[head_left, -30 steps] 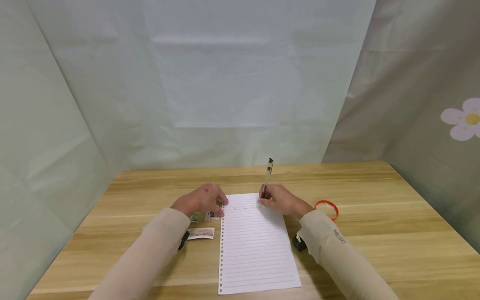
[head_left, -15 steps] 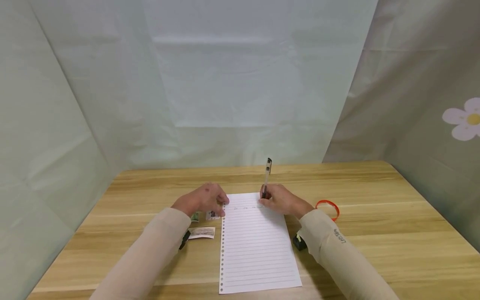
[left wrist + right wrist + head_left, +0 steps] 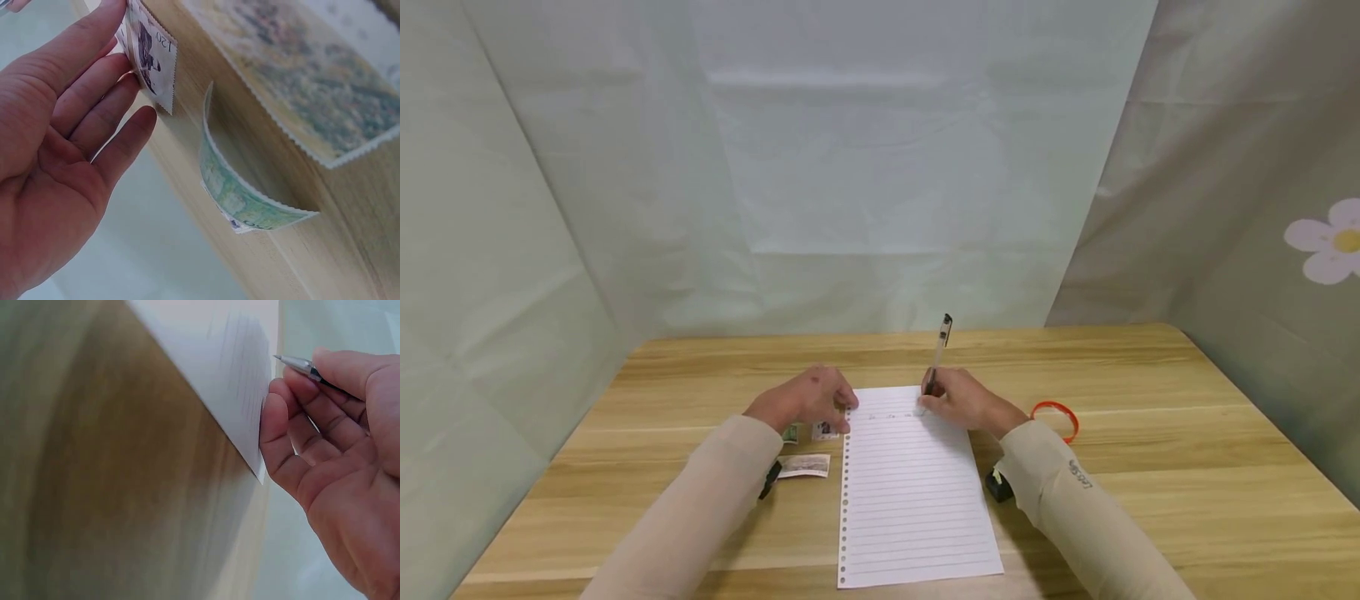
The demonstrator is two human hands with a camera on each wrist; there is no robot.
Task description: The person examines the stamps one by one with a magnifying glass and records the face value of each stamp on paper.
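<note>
Table: light wooden top, enclosed by pale green cloth walls on three sides; a white flower with a yellow centre is printed on the cloth at the right.
Lined sheet: white loose-leaf paper with a row of punched holes down its left edge, lying flat in the middle of the table between the two forearms; faint marks show on its top line.
Sleeves: both arms wear beige sleeves; small lettering is on the right one.
Left hand: rests palm down at the sheet's upper left corner, fingers straight and close together; in the left wrist view the fingertips touch a small stamp.
Right hand: at the top of the sheet, thumb and fingers pinching a pen low on its barrel.
Pen: clear barrel with a dark cap end pointing up and away; its metal tip is at the paper near the top line.
Red band: a thin ring lying flat on the table just right of the right wrist.
Large stamp: pale picture, toothed edge, flat beside the left forearm.
Green stamp: curled, standing partly on edge.
Small stamp: white with a dark figure and the number 120.
</note>
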